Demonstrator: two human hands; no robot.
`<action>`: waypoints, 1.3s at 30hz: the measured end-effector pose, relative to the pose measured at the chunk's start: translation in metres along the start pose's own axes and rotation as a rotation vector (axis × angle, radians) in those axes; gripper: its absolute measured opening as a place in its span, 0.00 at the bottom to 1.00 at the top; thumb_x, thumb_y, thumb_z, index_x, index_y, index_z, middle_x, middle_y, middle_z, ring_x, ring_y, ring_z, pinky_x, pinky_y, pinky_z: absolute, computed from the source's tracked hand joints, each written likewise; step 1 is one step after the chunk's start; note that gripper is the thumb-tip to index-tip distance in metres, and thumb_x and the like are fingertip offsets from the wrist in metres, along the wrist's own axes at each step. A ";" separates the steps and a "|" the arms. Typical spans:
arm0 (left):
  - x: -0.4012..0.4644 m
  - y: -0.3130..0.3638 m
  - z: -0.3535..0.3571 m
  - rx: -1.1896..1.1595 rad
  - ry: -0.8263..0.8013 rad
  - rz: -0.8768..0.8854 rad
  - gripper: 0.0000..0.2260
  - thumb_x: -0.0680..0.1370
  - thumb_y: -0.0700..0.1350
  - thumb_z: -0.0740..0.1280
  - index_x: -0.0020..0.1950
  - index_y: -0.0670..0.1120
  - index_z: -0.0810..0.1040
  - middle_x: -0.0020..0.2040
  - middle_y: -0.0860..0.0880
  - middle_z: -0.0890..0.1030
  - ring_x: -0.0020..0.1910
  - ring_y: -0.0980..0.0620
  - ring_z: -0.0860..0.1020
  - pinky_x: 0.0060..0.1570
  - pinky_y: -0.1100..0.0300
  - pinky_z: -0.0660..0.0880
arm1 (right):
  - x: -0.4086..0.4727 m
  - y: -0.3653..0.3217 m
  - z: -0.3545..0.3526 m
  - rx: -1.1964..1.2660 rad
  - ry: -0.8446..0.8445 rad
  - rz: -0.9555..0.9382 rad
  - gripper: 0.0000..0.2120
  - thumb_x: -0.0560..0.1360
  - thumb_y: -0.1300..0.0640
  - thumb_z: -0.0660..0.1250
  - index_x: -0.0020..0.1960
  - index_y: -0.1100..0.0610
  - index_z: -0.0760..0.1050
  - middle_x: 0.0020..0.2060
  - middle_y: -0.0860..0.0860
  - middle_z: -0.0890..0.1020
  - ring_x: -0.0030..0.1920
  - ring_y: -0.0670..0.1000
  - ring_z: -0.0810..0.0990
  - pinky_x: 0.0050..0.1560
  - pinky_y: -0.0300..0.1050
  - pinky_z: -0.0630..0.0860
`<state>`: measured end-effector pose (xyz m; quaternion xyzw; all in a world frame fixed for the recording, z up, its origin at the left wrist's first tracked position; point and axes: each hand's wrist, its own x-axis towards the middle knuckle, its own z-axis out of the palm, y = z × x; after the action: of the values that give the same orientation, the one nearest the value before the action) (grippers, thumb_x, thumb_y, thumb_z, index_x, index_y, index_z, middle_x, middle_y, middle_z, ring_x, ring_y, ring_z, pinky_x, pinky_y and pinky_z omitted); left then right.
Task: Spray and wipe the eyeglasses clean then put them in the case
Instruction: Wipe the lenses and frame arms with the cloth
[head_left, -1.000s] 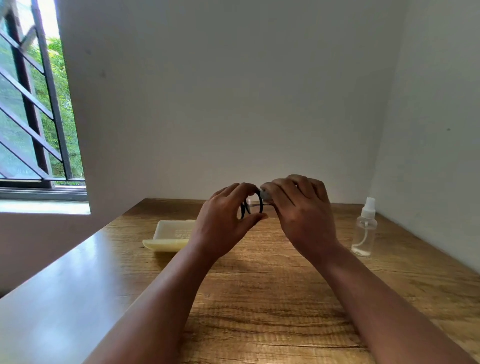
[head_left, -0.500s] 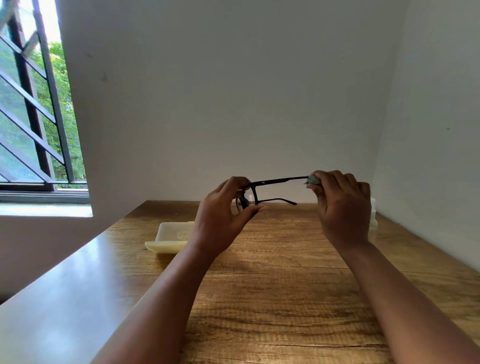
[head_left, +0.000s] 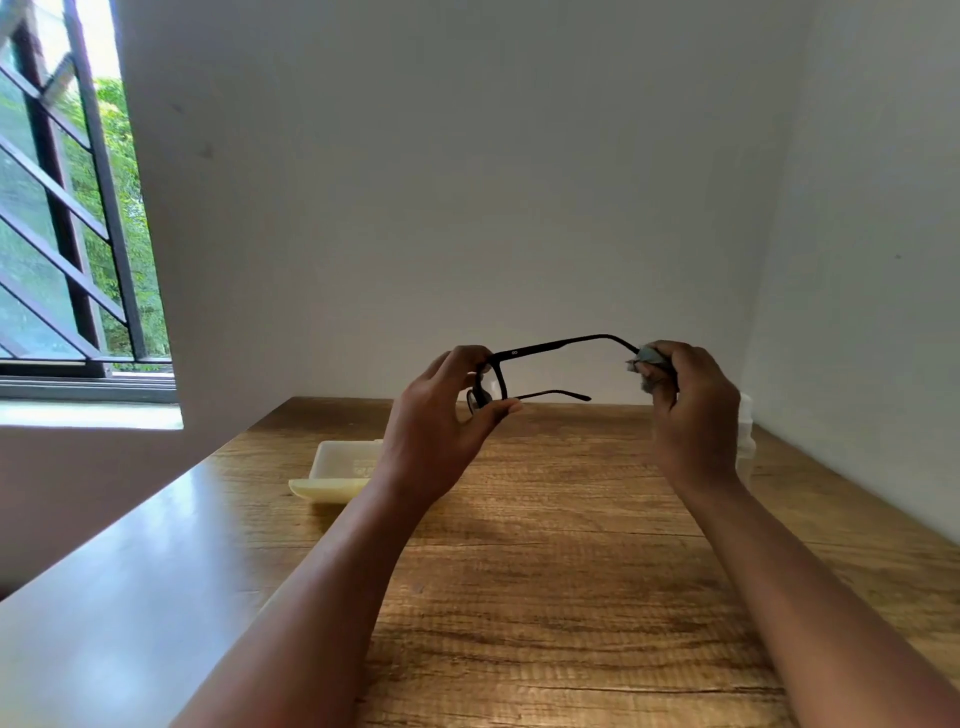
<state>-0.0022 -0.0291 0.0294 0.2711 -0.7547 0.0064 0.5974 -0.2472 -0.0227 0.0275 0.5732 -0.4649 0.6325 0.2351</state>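
Head cam: left hand pinching eyeglasses front, right hand gripping cloth round temple tip; temple logo unreadable.

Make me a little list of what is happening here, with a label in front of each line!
left hand: the left hand pinches the front of the glasses
right hand: the right hand pinches a small grey cloth around the tip of one glasses arm
glasses: black, held up above the table, both arms unfolded
case: pale yellow case, open, on the table behind the left wrist
spray bottle: clear bottle, mostly hidden behind the right hand
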 end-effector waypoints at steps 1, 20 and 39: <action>0.000 0.000 0.000 -0.001 -0.003 -0.001 0.22 0.72 0.53 0.74 0.59 0.43 0.76 0.55 0.49 0.81 0.54 0.53 0.82 0.50 0.51 0.80 | 0.000 0.000 -0.001 -0.013 -0.020 -0.011 0.09 0.77 0.66 0.66 0.56 0.63 0.79 0.48 0.58 0.82 0.48 0.53 0.80 0.50 0.42 0.75; -0.005 0.004 0.007 0.109 -0.172 0.111 0.19 0.73 0.54 0.73 0.60 0.46 0.76 0.53 0.50 0.81 0.51 0.52 0.81 0.45 0.51 0.79 | -0.019 -0.052 0.009 -0.458 -0.142 -0.683 0.10 0.82 0.57 0.61 0.58 0.54 0.79 0.51 0.48 0.83 0.54 0.51 0.81 0.62 0.50 0.64; -0.001 0.000 0.005 -0.025 -0.024 -0.008 0.21 0.71 0.51 0.76 0.58 0.43 0.76 0.53 0.49 0.82 0.53 0.53 0.82 0.52 0.52 0.80 | -0.004 -0.006 0.002 -0.285 -0.127 -0.086 0.08 0.78 0.60 0.68 0.56 0.58 0.78 0.48 0.53 0.82 0.48 0.57 0.80 0.49 0.51 0.72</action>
<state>-0.0064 -0.0303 0.0274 0.2669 -0.7607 -0.0088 0.5916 -0.2401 -0.0204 0.0252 0.5922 -0.5389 0.5119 0.3111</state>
